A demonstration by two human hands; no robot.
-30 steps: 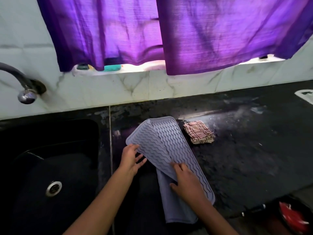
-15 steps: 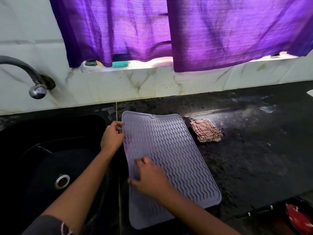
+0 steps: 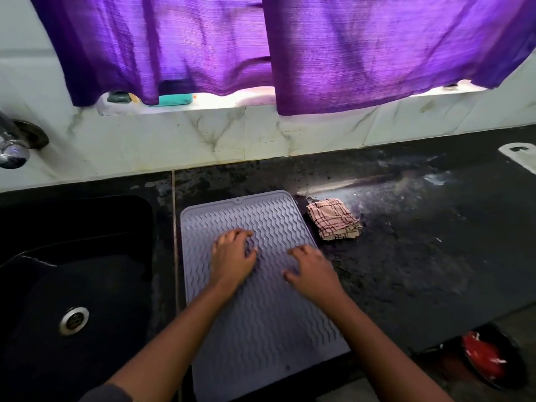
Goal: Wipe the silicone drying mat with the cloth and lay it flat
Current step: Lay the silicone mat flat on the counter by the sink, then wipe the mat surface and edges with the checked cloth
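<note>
The grey silicone drying mat (image 3: 261,323) with wavy ridges lies spread flat on the black counter, its near end hanging a little over the front edge. My left hand (image 3: 232,256) rests palm down on the mat's upper middle. My right hand (image 3: 311,271) presses the mat beside it, near the right edge, fingers spread. Neither hand holds anything. The checked cloth (image 3: 333,219), pink and brown, lies crumpled on the counter just right of the mat's far right corner, untouched.
A black sink (image 3: 72,271) with a steel drain (image 3: 74,320) lies left of the mat, a tap (image 3: 14,146) above it. Purple curtains (image 3: 290,47) hang over the window ledge. The wet black counter (image 3: 420,242) extends right. A dark bowl with red contents (image 3: 490,358) sits below.
The mat went from folded to fully unfolded and flat. My left hand left its far left edge and both hands now press down on its middle.
</note>
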